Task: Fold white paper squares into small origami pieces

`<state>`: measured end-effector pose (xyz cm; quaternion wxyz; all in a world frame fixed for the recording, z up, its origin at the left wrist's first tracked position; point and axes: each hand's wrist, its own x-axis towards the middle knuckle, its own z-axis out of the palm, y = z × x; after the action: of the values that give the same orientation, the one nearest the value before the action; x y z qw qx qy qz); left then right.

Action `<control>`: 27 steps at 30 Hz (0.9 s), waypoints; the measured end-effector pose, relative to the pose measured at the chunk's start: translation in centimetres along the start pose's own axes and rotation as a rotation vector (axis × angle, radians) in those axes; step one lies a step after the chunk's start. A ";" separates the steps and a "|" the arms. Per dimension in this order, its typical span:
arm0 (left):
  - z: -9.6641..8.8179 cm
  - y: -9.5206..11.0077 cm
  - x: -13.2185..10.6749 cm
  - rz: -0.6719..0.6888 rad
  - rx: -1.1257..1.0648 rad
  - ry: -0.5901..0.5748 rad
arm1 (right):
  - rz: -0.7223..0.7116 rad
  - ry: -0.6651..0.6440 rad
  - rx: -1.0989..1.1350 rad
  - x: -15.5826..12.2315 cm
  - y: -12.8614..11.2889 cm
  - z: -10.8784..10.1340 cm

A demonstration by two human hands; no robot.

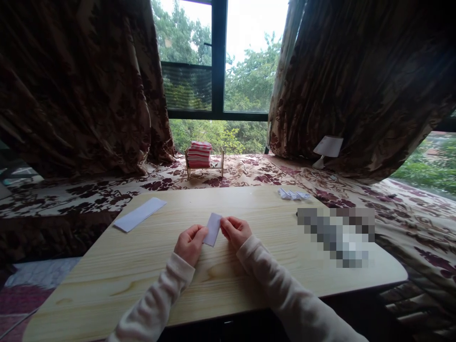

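A small folded piece of white paper is held up above the middle of the wooden table. My left hand pinches its lower left edge between thumb and fingers. At its upper right corner my right hand is closed, thumb against the fingertips. To the left on the tabletop lies a stack of long white paper strips. Several small folded paper pieces stand in a row near the table's far right edge.
A blurred-out patch covers something on the right of the table. Behind, a flowered cloth carries a small rack with folded red-and-white cloths and a white lamp. Dark curtains flank the window.
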<state>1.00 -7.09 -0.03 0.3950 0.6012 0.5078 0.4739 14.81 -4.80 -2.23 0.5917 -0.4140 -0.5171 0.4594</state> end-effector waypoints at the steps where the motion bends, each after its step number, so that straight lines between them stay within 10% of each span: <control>1: 0.0 -0.1 0.0 0.005 0.004 -0.013 | -0.005 -0.003 0.001 0.0 -0.1 0.0; 27: 0.4 -1.1 -0.1 0.057 0.064 -0.088 | -0.003 0.152 0.152 0.4 -0.6 -0.1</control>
<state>1.12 -6.97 -1.17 0.3838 0.6482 0.4874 0.4416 15.00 -4.54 -1.54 0.6595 -0.4008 -0.4349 0.4640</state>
